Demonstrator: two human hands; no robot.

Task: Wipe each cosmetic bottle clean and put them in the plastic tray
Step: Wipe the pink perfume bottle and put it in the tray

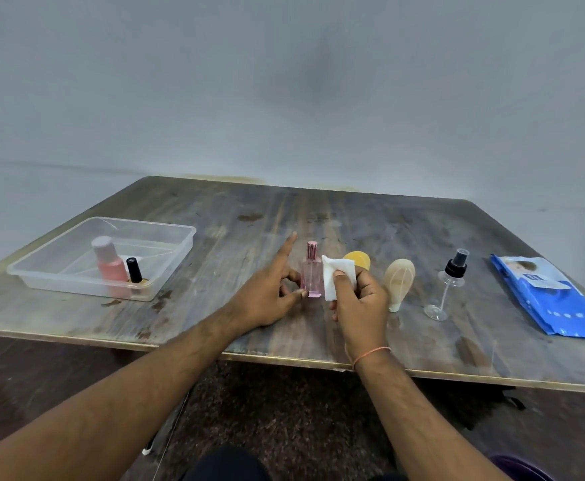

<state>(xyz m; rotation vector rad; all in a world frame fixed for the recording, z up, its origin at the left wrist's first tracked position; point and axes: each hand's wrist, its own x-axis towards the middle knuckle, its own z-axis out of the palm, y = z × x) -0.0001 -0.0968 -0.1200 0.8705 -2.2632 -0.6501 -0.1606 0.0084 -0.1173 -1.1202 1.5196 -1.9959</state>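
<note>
The left hand pinched the upright pink bottle low down, index finger pointing away; the right hand gripped a white wipe against the bottle's right side.

Plain indoor room, worn wooden table against bare grey wall, dark floor below

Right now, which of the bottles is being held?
The pink glass perfume bottle at centre: the left hand pinches it while the right hand presses a white wipe against it. The clear spray bottle stands untouched on the table.
</note>
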